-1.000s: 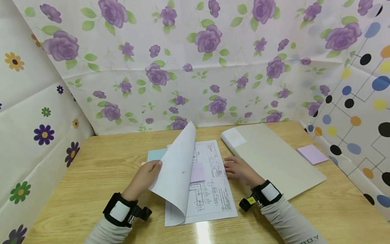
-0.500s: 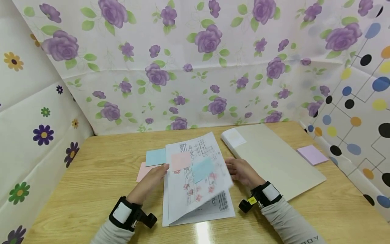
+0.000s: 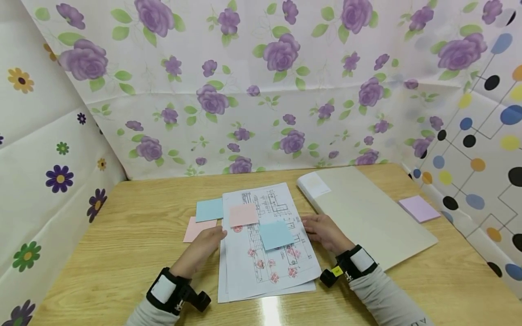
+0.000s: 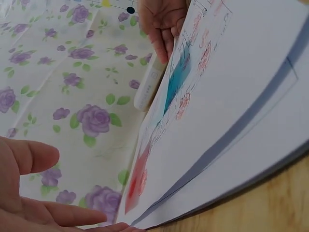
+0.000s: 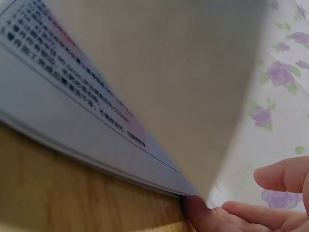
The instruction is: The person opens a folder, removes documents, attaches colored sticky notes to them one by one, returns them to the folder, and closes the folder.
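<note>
A stack of printed drawing sheets point(image 3: 281, 280) lies on the table before me. Its top sheet bears line drawings, red stamps, a pink sticky note point(image 3: 244, 214) and a blue sticky note point(image 3: 276, 234). My left hand point(image 3: 204, 246) is at the stack's left edge; in the left wrist view its thumb stands well apart from the fingers point(image 4: 72, 214). At the opposite edge is my right hand point(image 3: 325, 232), its fingertips touching the paper while the thumb point(image 5: 282, 175) stays clear. The top sheet's right side is lifted off the sheets below, as the right wrist view shows.
A thick beige folder point(image 3: 367, 213) with a white spine label lies right of the papers. Beyond it sits a purple sticky-note pad point(image 3: 418, 208). Left of the papers are a blue note pad point(image 3: 209, 210) and a pink one point(image 3: 195, 227). Patterned cloth point(image 3: 253, 113) hangs behind the table.
The top sheet, earlier held up and folded over by the left hand, has swung rightward and down over the stack. The left hand has let it go. The right hand has barely moved.
</note>
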The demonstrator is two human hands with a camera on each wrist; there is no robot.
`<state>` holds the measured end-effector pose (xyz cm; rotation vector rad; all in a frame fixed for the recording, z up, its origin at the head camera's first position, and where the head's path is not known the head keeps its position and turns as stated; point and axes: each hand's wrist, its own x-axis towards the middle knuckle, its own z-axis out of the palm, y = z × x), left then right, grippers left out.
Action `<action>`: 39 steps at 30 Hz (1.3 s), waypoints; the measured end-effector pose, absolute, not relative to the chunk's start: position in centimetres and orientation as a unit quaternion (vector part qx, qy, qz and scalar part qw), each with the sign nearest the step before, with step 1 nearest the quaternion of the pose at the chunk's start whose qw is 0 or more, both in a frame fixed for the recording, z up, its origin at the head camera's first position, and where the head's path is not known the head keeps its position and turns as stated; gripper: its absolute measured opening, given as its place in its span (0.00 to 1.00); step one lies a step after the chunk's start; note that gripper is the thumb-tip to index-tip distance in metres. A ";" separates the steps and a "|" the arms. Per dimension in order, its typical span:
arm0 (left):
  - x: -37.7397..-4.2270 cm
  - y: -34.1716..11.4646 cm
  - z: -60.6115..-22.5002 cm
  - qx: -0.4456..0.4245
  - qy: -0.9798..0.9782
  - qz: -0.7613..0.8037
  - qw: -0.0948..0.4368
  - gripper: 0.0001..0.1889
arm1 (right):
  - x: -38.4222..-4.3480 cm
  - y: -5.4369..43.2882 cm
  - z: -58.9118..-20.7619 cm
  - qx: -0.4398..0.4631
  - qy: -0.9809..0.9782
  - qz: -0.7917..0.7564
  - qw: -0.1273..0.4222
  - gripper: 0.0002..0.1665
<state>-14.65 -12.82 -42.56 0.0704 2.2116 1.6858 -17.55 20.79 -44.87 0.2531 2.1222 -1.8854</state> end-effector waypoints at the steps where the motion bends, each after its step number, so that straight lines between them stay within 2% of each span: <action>1: -14.7 -12.8 -42.6 0.019 0.776 0.605 0.178 0.32 | -17.5 20.7 -44.9 0.088 0.739 -0.652 0.145 0.23; 8: -15.0 -12.6 -43.2 -0.015 0.724 0.673 0.151 0.30 | -17.3 20.4 -45.3 0.083 0.753 -0.639 0.134 0.23; 15: -15.1 -12.4 -43.5 -0.053 0.684 0.720 0.108 0.14 | -16.7 20.2 -45.7 0.075 0.788 -0.603 0.102 0.20; 17: -15.3 -12.3 -43.6 -0.064 0.673 0.729 0.106 0.14 | -16.5 20.1 -45.7 0.067 0.795 -0.595 0.094 0.19; 22: -15.9 -12.4 -43.9 -0.061 0.702 0.699 0.119 0.21 | -15.9 19.9 -45.7 0.042 0.805 -0.584 0.096 0.20; 31: -15.8 -11.9 -43.8 -0.017 0.793 0.601 0.099 0.24 | -15.3 20.0 -45.4 -0.022 0.800 -0.585 0.128 0.25; 39: -15.4 -11.5 -43.5 0.019 0.818 0.568 0.090 0.30 | -15.1 19.8 -45.8 -0.010 0.789 -0.601 0.127 0.24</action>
